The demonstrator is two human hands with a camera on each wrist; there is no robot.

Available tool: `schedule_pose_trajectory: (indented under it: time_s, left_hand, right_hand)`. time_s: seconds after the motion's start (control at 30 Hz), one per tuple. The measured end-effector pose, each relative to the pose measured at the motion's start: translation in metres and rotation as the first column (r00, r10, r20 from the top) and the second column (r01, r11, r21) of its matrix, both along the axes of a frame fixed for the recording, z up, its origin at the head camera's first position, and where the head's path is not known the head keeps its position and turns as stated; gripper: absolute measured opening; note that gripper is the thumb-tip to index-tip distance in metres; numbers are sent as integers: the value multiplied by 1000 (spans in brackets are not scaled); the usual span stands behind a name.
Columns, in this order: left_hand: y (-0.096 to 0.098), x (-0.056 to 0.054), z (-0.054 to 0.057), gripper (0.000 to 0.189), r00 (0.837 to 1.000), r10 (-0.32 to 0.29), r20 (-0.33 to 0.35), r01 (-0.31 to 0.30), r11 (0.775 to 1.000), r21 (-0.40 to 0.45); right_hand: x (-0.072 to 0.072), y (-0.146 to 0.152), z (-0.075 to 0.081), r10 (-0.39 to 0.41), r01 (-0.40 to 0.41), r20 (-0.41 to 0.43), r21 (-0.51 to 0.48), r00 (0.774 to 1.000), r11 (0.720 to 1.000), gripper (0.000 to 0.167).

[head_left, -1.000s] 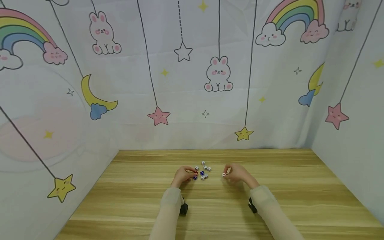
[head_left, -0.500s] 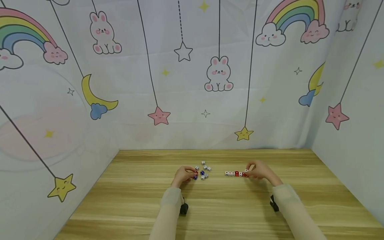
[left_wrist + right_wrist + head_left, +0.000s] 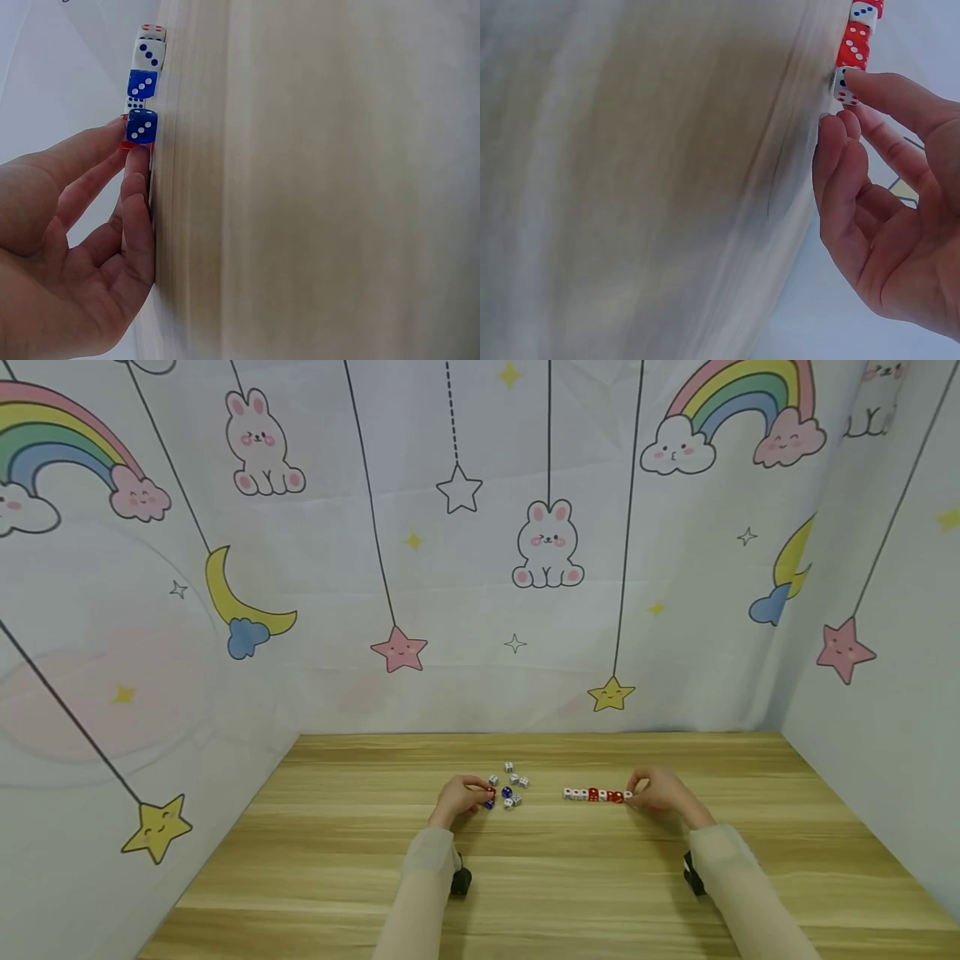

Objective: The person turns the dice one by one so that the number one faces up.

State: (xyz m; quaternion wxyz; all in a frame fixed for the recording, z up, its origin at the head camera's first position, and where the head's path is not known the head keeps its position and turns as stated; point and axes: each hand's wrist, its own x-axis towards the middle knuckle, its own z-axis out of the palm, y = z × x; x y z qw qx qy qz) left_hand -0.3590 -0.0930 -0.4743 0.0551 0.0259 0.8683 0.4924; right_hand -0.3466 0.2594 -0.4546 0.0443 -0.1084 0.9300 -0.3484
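On the wooden table, my right hand (image 3: 662,793) pinches a white die (image 3: 844,96) between thumb and fingers. That die stands at the right end of a straight row of white and red dice (image 3: 593,795). A red die (image 3: 853,46) sits right beside it in the right wrist view. Over at the left, my left hand (image 3: 456,802) has thumb and finger on a red die (image 3: 127,145), mostly hidden behind a blue die (image 3: 141,127). Loose white dice (image 3: 508,767) and another blue die (image 3: 507,792) lie just right of the left hand.
The wooden table (image 3: 517,893) reaches back to a white cloth backdrop (image 3: 480,693) printed with rabbits, stars and rainbows. Cloth walls (image 3: 892,718) also stand at the sides. A black wrist camera (image 3: 461,882) hangs under the left sleeve, another (image 3: 694,873) under the right.
My right hand has moved right with a white die, from the row's left end to its right end, and lowered it beside the last red die. The left hand stays in place.
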Motion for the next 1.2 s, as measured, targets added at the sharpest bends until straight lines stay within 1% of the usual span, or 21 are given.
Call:
schedule_pose_trajectory:
  time_s: [0.07,0.13,0.3,0.5,0.53,0.63,0.67,0.8,0.87,0.93,1.03,1.13,1.2]
  left_hand:
    - [0,2,1,20,1000,-2,-2,2,1000,-7]
    - [0,2,1,20,1000,-6,-3,6,1000,-10]
    - [0,1,1,20,1000,-2,19,2,1000,9]
    - [1,0,1,20,1000,-5,21,5,1000,0]
    - [1,0,1,20,1000,-4,21,4,1000,-1]
    - [0,0,0,21,1000,-1,17,1,1000,-8]
    - [0,-1,0,20,1000,2,20,-2,1000,-6]
    - [0,-1,-1,20,1000,7,18,-7,1000,-6]
    - [0,-1,-1,20,1000,5,12,-5,1000,-10]
    - [0,-1,-2,20,1000,7,13,-7,1000,-6]
    - [0,-1,-2,20,1000,9,16,-9,1000,3]
    - [0,-1,-2,20,1000,9,15,-9,1000,9]
    - [1,-2,-2,20,1000,9,16,-9,1000,11]
  right_hand:
    - [0,-1,-2,3,-2,-17,13,1000,1000,13]
    - [-1,-2,-3,-8,8,-18,17,1000,1000,13]
    - [-1,-2,-3,-16,16,5,19,1000,1000,13]
    - [0,-2,6,-24,23,51,21,998,1000,22]
    - [-1,-3,8,-31,30,61,14,998,999,23]
    - [-2,-7,13,-13,14,63,-15,998,1000,27]
    - [-3,-10,14,-15,17,64,-24,998,1000,26]
    - [-4,-27,19,-3,3,22,-12,1000,1000,22]
    - [-4,-38,21,5,-5,-16,11,1000,1000,18]
    - [-4,-49,22,27,-26,-51,19,998,999,16]
    - [-3,-67,23,61,-62,-68,-7,996,998,13]
    - [-2,-86,22,90,-91,-20,-57,996,994,13]
    - [0,-98,21,111,-111,1,-55,994,992,14]
